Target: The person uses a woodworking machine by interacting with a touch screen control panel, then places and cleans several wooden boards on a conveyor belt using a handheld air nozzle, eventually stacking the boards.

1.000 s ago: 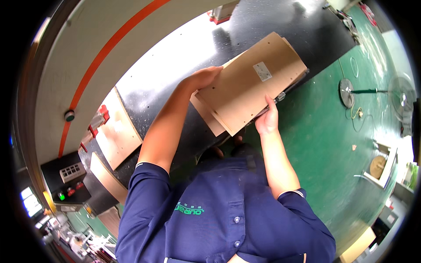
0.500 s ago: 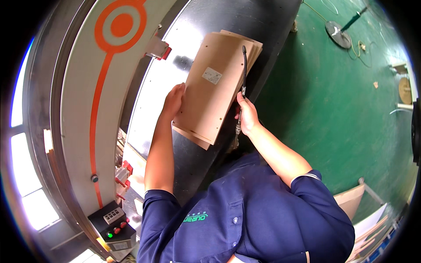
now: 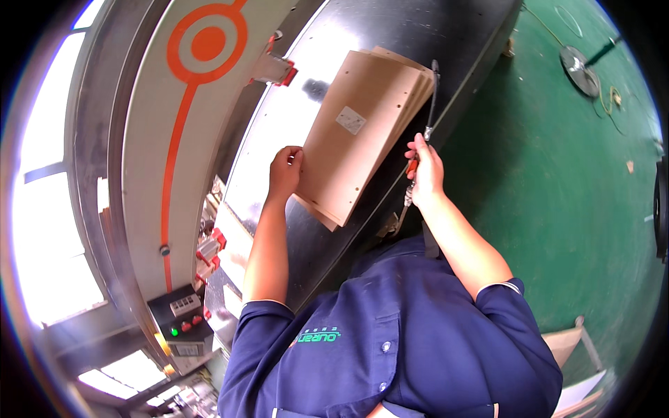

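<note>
A stack of light-brown wooden boards (image 3: pixel 348 153) lies slanted on the black table, with small holes near the edges and a white label (image 3: pixel 350 120) on the top board. My left hand (image 3: pixel 285 171) is beside the stack's left edge. Its fingers curl in toward the thumb, and a small light gap shows between them; nothing is visible in the grip. In my right hand (image 3: pixel 426 169), off the stack's right side, is an air blow gun (image 3: pixel 433 104) with a long thin black nozzle pointing away from me. An orange part and metal fittings show by my fingers.
The black table (image 3: pixel 411 31) runs from upper right toward my body. To the left stands a pale machine beam (image 3: pixel 182 132) with an orange stripe, red-tipped clamps (image 3: pixel 276 70) and a control box (image 3: pixel 180 320). Green floor (image 3: pixel 543 181) and a round stand base (image 3: pixel 579 72) lie right.
My right hand has moved the air blow gun rightward, from over the boards to beyond their right edge. My left fingers, earlier laid along the left edge, are now curled. The whole view has shifted slightly.
</note>
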A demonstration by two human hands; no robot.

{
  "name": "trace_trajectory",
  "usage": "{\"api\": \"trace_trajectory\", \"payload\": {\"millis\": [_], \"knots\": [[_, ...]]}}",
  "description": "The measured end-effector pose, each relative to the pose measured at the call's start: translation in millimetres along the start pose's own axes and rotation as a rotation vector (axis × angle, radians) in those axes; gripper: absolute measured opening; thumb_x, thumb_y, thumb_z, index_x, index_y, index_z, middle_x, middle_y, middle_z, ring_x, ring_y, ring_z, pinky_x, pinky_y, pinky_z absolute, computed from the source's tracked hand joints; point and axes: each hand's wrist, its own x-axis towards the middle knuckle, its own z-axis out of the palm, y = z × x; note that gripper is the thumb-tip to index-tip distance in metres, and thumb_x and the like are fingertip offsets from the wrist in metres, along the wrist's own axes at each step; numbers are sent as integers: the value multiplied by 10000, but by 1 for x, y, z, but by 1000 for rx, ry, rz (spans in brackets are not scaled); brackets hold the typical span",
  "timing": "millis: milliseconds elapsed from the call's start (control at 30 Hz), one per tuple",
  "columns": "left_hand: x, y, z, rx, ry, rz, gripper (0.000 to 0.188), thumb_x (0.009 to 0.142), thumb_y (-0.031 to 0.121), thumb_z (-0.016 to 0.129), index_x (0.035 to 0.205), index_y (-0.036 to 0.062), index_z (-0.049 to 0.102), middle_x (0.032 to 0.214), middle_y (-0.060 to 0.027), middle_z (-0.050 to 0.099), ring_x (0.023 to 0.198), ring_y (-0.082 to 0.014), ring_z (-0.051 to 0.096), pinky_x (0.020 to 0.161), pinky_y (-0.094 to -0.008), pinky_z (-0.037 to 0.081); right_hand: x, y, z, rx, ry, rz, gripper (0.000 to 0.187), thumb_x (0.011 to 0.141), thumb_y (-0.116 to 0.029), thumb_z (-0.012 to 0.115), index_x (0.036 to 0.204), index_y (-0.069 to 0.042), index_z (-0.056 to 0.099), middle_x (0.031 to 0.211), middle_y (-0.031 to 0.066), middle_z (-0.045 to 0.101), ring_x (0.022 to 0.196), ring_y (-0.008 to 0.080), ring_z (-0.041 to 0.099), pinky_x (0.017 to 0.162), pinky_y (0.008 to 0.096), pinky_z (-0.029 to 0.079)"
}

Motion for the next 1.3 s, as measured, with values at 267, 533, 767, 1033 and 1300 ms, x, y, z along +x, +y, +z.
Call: {"api": "trace_trajectory", "payload": {"millis": [267,533,767,1033,1300], "knots": [[-31,-25,-2,-28,122,54,184,954,145,605,1060,15,680,988,-106,687,886,-198,643,837,-316,509,-7,1,21,-67,-118,46,379,939,-430,663,966,-53,635,757,-4,583,537,44,455,458,191,341],[-86,-42,-6,114,516,57,230,882,174,671,1077,56,643,1060,-112,633,1024,-290,594,920,-414,459,-31,13,21,-204,-194,35,345,973,-388,608,1007,-45,623,828,35,589,668,107,529,523,235,373],[-246,-160,-3,209,642,-450,362,903,278,654,1165,47,559,1153,-172,580,1121,-358,537,974,-451,426,-83,-6,16,-483,-648,105,94,940,-116,620,1000,-48,594,875,38,580,751,114,548,612,241,423],[-323,-314,-29,336,723,-715,650,901,474,616,1355,37,459,1387,-231,454,1300,-433,405,1116,-497,319,-161,62,56,-1394,-1136,113,183,846,40,563,1017,-24,574,803,-22,532,682,55,459,616,227,390],[-329,-402,-74,453,514,-448,660,947,553,503,1467,154,431,1535,-226,352,1426,-434,305,1169,-513,247,-246,175,43,-1914,-1191,121,287,892,-211,695,980,3,525,724,93,602,728,199,645,710,373,503]]}}
